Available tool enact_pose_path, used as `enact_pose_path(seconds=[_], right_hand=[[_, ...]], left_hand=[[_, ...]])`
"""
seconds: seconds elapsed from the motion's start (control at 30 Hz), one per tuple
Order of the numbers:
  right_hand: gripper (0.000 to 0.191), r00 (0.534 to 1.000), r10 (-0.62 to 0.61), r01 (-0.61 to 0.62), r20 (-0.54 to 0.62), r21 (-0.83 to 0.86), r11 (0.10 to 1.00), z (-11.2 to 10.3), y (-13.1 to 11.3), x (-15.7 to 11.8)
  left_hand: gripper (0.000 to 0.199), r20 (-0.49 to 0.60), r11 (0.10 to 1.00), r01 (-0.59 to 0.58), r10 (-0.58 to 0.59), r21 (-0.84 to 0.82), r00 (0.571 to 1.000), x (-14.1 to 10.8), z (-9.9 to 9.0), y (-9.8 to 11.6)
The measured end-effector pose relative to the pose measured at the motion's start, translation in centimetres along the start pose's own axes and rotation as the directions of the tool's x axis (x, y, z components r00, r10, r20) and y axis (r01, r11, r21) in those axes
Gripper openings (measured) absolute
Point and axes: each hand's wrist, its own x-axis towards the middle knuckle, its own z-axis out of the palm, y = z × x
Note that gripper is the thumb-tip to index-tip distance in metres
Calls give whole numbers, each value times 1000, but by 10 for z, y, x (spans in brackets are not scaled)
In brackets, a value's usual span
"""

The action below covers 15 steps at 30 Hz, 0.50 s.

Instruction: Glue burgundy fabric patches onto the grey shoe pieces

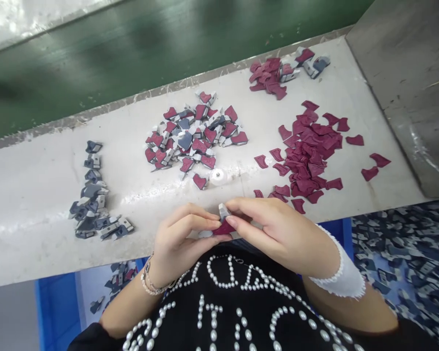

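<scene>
Close to my body, over the front edge of the table, both hands pinch one small grey plastic part with a dark red pad [225, 227] on its face. My left hand [185, 234] grips its left side between thumb and fingertips. From the right, my right hand [274, 231] presses thumb and fingers against the grey end and the red pad. The underside of the part is hidden by my fingers. Just beyond my hands lies a heap of grey parts with red pads [201, 129]. Loose dark red pads [310, 151] are piled to the right.
Grey-blue parts [91, 195] without red pads form a line at the left. A white round piece with a pin [218, 176] sits mid-table. More red pads [267, 78] lie at the back right. Below the table are blue bins [58, 307]. A metal panel [406, 92] bounds the right side.
</scene>
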Motion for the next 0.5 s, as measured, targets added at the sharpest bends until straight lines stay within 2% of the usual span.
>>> enact_pose_path(seconds=[0.13,0.23,0.3,0.4,0.5], right_hand=[[25,999,-17,17,-29,-22,1000,-2,-8,-7],[25,994,-46,40,-103,-55,998,1,-14,-15],[23,982,-93,78,-163,-96,992,4,-19,-20],[19,947,-213,168,-241,-194,967,7,-28,-29],[27,904,-314,248,-289,-244,938,6,-36,-39]], left_hand=[[26,-11,997,-65,65,51,998,5,0,13],[24,-55,989,-113,118,97,991,6,2,24],[22,-82,988,-103,112,112,990,6,2,31],[26,-81,997,47,-42,57,996,9,0,40],[27,-45,983,180,-178,23,983,16,-5,55]])
